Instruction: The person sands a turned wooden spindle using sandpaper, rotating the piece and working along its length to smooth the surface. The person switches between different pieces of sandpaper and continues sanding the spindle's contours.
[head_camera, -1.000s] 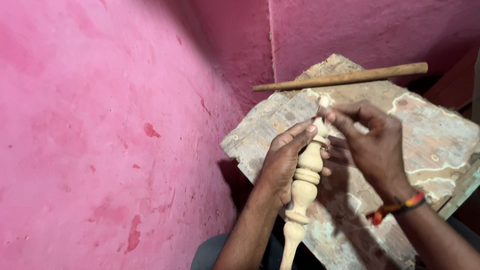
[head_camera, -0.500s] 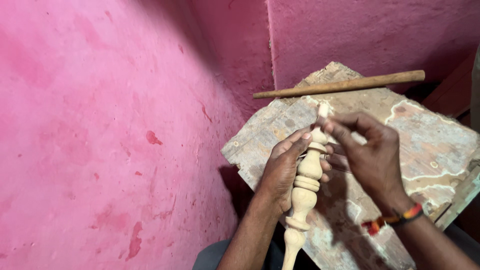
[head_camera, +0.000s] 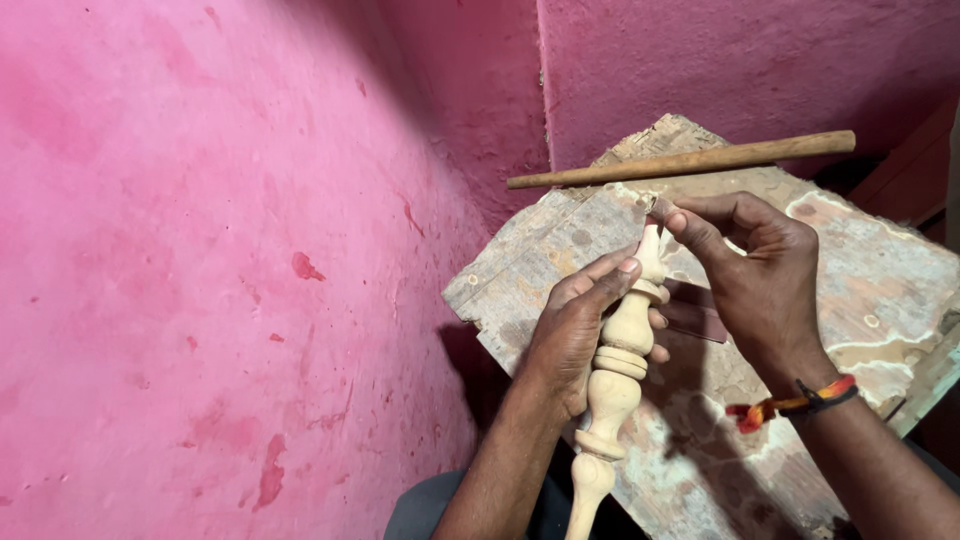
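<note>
Barely shifted since prior frame. Left hand (head_camera: 575, 335) clamped round pale turned wooden spindle (head_camera: 620, 365), steadying; right hand (head_camera: 755, 275) pinched its 12 o'clock tip.

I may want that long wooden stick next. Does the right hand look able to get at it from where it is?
Probably yes. The wooden stick lies bare on the worn board just beyond the right hand, with nothing between them. But that hand is pinching the tip of the turned wooden spindle, so it would have to let go.
</note>
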